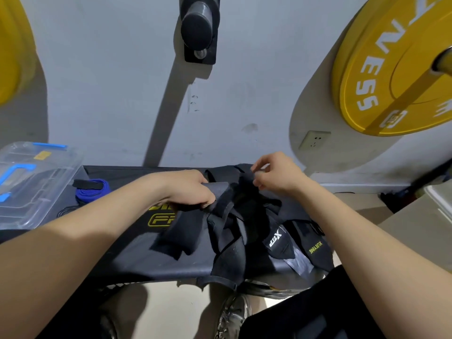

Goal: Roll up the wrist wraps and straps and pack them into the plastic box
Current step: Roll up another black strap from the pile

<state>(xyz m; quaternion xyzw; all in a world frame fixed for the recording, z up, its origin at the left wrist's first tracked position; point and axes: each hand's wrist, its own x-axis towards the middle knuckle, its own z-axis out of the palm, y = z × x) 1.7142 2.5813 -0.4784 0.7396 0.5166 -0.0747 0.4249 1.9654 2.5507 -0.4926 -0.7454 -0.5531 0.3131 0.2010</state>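
Observation:
A heap of black wraps and straps (247, 223) lies on a dark padded bench (146, 260). My left hand (193, 192) grips a black wrap (176, 241) at its upper end, and the wrap trails toward me across the bench. My right hand (276, 174) pinches the far end of a black strap (241, 184) at the back of the heap. A blue strap (91, 192) lies rolled at the bench's left. The clear plastic box (31, 184) with blue clips stands at the far left, its lid on.
Yellow weight plates hang on a bar at the upper right (396, 74) and upper left (12, 45). A grey wall with a socket (315, 140) rises behind the bench. My shoe (232, 314) and the pale floor show below the bench's front edge.

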